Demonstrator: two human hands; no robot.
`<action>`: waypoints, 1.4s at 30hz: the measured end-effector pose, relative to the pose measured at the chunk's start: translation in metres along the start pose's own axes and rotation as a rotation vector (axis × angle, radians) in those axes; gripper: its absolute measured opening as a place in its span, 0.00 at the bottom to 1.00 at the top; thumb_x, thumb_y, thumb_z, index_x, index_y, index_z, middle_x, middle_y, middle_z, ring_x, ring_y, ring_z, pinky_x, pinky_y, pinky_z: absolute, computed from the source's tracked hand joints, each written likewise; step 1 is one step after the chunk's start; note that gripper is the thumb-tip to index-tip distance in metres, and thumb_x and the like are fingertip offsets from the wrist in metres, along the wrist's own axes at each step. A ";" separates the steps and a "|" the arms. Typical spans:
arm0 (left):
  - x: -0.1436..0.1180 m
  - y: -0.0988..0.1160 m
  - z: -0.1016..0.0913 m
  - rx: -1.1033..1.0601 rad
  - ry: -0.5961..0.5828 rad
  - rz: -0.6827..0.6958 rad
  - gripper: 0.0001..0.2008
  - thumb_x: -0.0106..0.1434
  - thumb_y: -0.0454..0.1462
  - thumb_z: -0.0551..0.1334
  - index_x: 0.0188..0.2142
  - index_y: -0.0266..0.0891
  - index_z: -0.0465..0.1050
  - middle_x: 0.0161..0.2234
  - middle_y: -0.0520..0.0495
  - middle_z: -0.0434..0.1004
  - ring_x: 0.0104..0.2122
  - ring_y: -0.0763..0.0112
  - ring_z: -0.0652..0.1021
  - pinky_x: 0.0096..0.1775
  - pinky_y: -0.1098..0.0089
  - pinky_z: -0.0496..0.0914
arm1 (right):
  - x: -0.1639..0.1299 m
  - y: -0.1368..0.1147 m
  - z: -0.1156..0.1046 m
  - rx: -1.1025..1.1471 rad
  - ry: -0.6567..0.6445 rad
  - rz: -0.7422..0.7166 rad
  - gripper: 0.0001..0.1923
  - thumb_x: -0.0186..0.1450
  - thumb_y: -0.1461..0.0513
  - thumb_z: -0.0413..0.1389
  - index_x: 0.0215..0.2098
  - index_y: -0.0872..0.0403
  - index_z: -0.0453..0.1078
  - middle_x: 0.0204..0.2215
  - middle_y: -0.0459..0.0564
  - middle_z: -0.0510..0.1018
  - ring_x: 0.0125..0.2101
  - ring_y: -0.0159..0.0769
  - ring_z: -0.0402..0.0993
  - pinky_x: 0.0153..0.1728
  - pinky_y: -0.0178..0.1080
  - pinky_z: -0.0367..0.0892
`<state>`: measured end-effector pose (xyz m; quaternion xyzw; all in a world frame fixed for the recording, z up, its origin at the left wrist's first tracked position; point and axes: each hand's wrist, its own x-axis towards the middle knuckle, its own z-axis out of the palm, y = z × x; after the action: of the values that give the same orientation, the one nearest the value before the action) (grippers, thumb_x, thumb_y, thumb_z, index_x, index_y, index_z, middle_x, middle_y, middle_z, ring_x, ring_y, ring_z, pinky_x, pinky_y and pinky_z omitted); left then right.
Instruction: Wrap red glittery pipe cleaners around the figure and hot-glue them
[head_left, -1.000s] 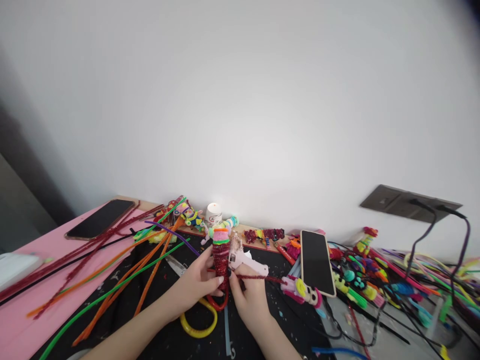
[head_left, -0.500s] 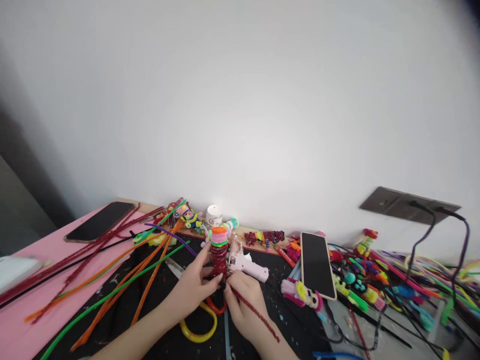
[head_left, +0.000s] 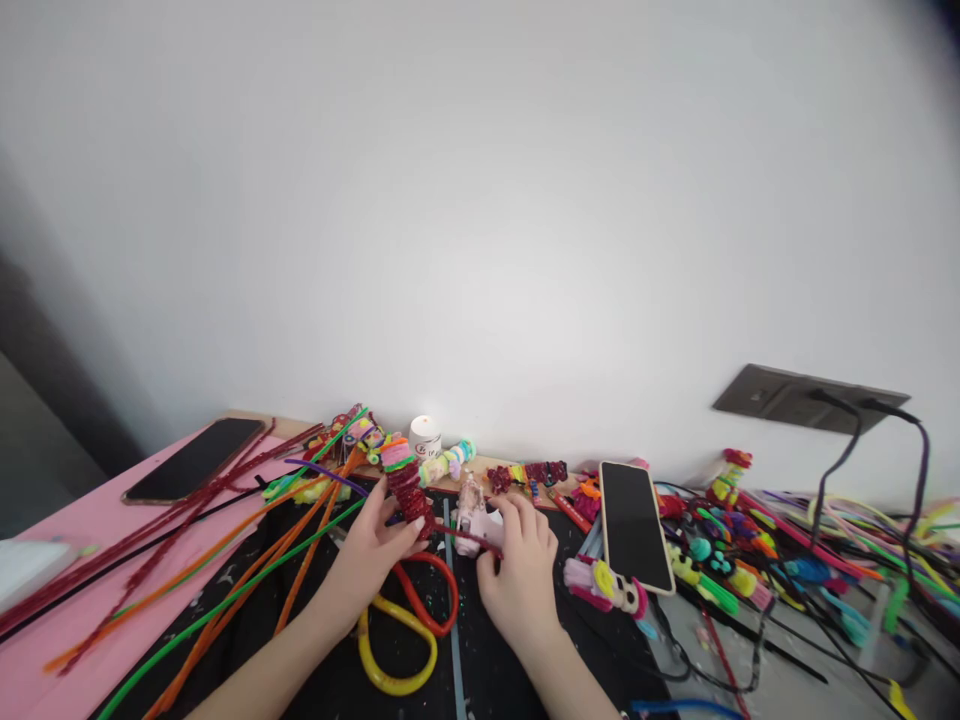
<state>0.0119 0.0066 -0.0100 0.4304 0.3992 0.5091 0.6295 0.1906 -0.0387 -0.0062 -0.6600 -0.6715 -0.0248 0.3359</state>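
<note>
My left hand [head_left: 381, 550] is closed around a coiled pipe-cleaner figure [head_left: 406, 490], dark red below with pink, green and orange bands on top. The figure tilts to the left. A dark red pipe cleaner [head_left: 469, 537] runs from its lower part to my right hand [head_left: 519, 560], whose thumb and fingers close on the strand's far end. Just behind that strand, partly covered by my right fingers, lies a pale pink glue gun [head_left: 471, 515]. Below my hands, scissors with one yellow handle loop [head_left: 397, 688] and one red loop [head_left: 452, 600] rest on the black mat [head_left: 495, 690].
Orange pipe cleaners [head_left: 225, 610] and several green and dark red ones spread leftward over pink paper [head_left: 56, 560] beside a dark phone [head_left: 195, 460]. A white cup [head_left: 425, 436] stands by the wall. Rightward are another phone [head_left: 636, 525], small figures and cables [head_left: 916, 470].
My right hand has moved up and to the right, drawing the dark red strand out sideways. My left hand has shifted left and tilted the figure. The scissors' red loop shows more fully.
</note>
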 end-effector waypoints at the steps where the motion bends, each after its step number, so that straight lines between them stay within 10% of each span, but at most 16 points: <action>1: 0.000 0.001 -0.001 -0.022 0.007 -0.016 0.41 0.54 0.39 0.66 0.62 0.49 0.46 0.52 0.41 0.70 0.43 0.59 0.78 0.39 0.62 0.75 | 0.001 0.003 0.001 -0.049 -0.026 0.042 0.29 0.49 0.71 0.49 0.50 0.53 0.63 0.50 0.55 0.67 0.49 0.50 0.61 0.46 0.50 0.56; 14: -0.001 0.008 -0.003 -0.256 -0.052 -0.126 0.35 0.56 0.34 0.65 0.60 0.52 0.51 0.53 0.45 0.71 0.44 0.63 0.78 0.41 0.69 0.73 | 0.004 0.020 0.012 -0.101 -0.098 0.109 0.24 0.51 0.68 0.51 0.47 0.53 0.68 0.40 0.54 0.74 0.41 0.51 0.66 0.38 0.47 0.60; 30: 0.000 0.007 -0.003 -0.294 -0.057 -0.084 0.30 0.56 0.34 0.64 0.57 0.49 0.59 0.49 0.46 0.72 0.50 0.61 0.74 0.51 0.61 0.69 | 0.006 0.020 0.010 0.743 -0.128 0.138 0.08 0.55 0.67 0.55 0.33 0.56 0.72 0.30 0.47 0.78 0.29 0.35 0.74 0.32 0.33 0.68; 42: 0.000 0.008 -0.001 -0.165 -0.092 0.020 0.31 0.58 0.37 0.63 0.59 0.48 0.55 0.52 0.44 0.70 0.50 0.59 0.73 0.50 0.59 0.69 | 0.004 0.017 0.012 0.641 -0.182 0.083 0.03 0.55 0.65 0.55 0.27 0.56 0.72 0.26 0.47 0.78 0.29 0.37 0.74 0.33 0.33 0.69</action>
<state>0.0088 0.0079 -0.0031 0.4039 0.3223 0.5263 0.6753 0.2013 -0.0276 -0.0204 -0.5469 -0.6449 0.2604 0.4660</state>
